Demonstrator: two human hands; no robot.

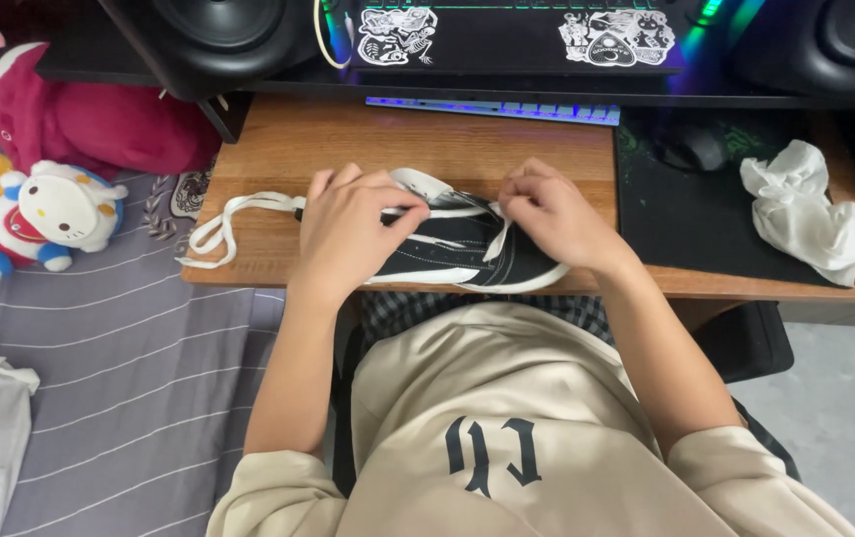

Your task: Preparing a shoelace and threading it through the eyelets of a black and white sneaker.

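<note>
Here, both my hands rest on a black shoe (447, 254) with a white sole, lying on its side at the near edge of the wooden desk (348, 139), toe pointing right. My left hand (348, 231) covers the heel end; its fingers are curled and pressed together, and the thumb and forefinger appear to pinch the white lace (238, 214) where it leaves the eyelets. My right hand (552, 214) sits over the tongue, fingertips bunched and pinching a lace strand at the upper eyelets; the exact contact is hidden under the knuckles. A long loose run of lace trails left across the desk and loops past its left edge, toward the striped bed cover (119, 368).

Observed nearby: a keyboard (492, 107) at the far side, a dark mat (706, 214) to the right with a mouse (691, 147) on it, a crumpled white cloth (805, 209) at the far right, and plush toys (49, 214) on the bed to the left.

Judgement on the lacing in hand: it goes best if my left hand keeps the shoe pinned flat so the eyelet row does not roll away, while my right draws the strand through evenly, without twist. The slack on the left should be fed in gradually so it does not snag on the desk corner. Lace tension should match across each crossing before moving to the next eyelet.
</note>
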